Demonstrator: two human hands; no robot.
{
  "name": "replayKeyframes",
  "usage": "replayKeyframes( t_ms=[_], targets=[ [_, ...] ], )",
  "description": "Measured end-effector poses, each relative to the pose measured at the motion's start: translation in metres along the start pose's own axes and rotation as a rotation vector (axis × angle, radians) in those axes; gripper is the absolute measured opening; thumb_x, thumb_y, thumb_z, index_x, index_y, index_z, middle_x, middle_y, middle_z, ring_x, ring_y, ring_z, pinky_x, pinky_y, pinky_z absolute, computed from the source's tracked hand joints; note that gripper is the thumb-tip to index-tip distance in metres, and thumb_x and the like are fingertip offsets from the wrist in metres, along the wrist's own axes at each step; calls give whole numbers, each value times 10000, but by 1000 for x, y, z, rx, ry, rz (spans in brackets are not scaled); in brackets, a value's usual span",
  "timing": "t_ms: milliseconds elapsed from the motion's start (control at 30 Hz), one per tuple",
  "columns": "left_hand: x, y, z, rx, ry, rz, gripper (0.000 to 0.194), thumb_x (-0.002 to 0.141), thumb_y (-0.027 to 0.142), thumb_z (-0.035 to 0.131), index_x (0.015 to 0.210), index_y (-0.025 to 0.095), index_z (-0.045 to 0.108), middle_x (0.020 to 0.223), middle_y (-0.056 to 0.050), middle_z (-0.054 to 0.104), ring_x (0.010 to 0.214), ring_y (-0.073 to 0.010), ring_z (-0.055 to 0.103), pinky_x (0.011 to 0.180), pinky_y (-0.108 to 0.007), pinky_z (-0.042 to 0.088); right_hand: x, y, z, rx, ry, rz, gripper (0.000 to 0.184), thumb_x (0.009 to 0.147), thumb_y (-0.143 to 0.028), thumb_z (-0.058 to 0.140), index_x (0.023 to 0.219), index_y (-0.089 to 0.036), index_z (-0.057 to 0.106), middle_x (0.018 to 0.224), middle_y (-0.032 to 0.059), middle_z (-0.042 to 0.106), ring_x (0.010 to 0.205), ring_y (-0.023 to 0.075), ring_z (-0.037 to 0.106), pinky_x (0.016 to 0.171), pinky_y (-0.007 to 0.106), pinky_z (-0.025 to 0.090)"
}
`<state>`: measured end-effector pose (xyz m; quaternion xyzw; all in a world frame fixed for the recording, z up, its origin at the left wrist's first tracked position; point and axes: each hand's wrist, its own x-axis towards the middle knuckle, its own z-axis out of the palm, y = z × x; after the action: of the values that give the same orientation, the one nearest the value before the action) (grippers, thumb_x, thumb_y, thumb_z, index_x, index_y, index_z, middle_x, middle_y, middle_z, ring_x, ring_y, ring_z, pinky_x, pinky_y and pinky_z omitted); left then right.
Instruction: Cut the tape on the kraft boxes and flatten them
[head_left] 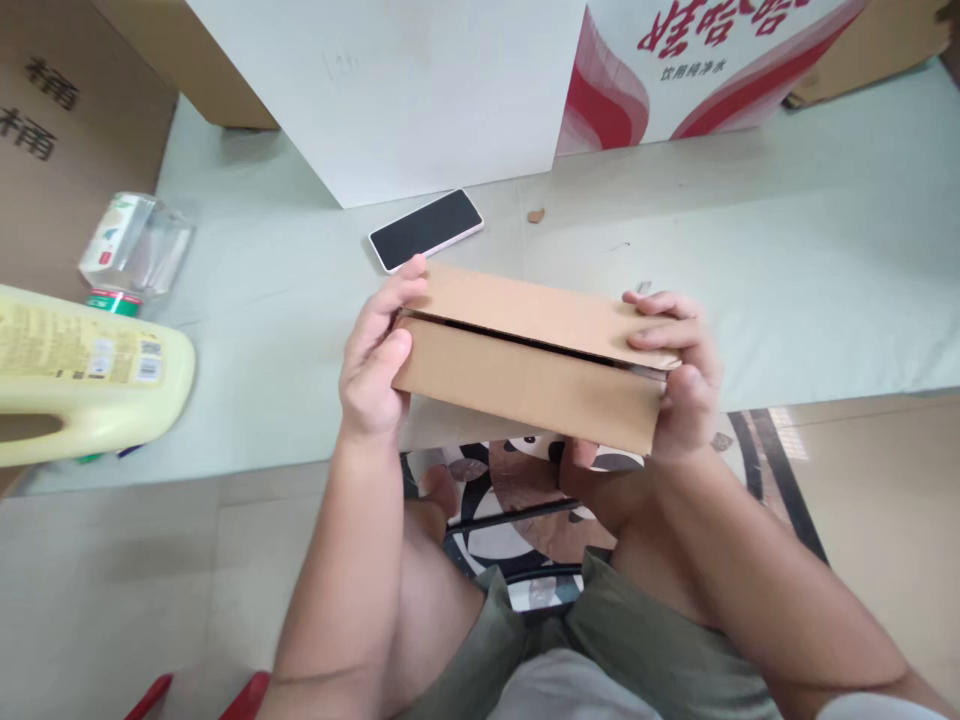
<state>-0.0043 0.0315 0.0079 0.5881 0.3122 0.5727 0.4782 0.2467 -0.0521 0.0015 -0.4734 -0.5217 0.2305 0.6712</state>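
Note:
A brown cardboard box (525, 375) is held up between my two hands above the front edge of the table. A narrow dark gap runs along it between the top panel and the front panel. My left hand (379, 350) grips its left end, thumb on the front and fingers over the top. At the right end, my right hand (682, 375) wraps round the corner with fingers on the top panel. The inside of the box is hidden. Just behind it, a phone (427, 230) with a dark screen lies on the table.
The table (810, 260) has a pale green cover. At its back stands a large white carton (420, 90) with red print on one side. On the left are a yellow jug (165, 385), a clear plastic bottle (142, 245) and a brown carton (75, 120).

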Motion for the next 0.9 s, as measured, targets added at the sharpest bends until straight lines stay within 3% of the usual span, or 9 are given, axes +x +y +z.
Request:
replayKeyframes(
  t_ms=[100,233,333,467,667,900],
  targets=[
    [1,-11,-12,128,-87,96,325,871,566,682,1088,341,770,1407,19,681,1427,-318,547,1259,-495,391,1,3,1,25,27,35,314,923,-527,581,797,-265,698,1118,64,592,1213,276,612,1197,545,408],
    [2,-14,-14,212,-68,163,298,927,565,615,1050,330,751,1371,11,698,1370,-316,599,1247,-548,411,2,6,0,29,14,57,212,906,-433,618,805,-265,699,1156,56,597,1231,276,595,1199,542,389],
    [1,-13,-10,224,-33,188,242,942,511,615,983,309,743,1326,1,720,1340,-314,621,1209,-566,453,1,7,0,5,5,47,316,927,-524,540,809,-263,672,1139,67,576,1216,287,579,1157,561,417],
    [-1,-13,-7,233,25,203,186,942,412,606,925,302,755,1285,17,744,1296,-295,650,1157,-544,499,1,6,2,-69,19,69,550,957,-656,290,791,-249,620,1124,93,549,1231,312,555,1103,594,455],
    [-1,-14,-4,222,78,206,179,897,338,599,879,313,775,1210,41,776,1207,-270,688,1104,-508,531,0,6,1,-180,-2,55,303,925,-460,444,817,-247,631,1167,87,570,1244,310,540,1146,595,406],
    [0,-14,-1,213,90,240,230,897,279,554,863,302,781,1162,29,787,1185,-263,689,1125,-514,510,-1,9,-3,-148,-81,-8,300,900,-532,473,910,-261,603,1210,86,527,1284,333,512,1118,586,412]
  ],
)
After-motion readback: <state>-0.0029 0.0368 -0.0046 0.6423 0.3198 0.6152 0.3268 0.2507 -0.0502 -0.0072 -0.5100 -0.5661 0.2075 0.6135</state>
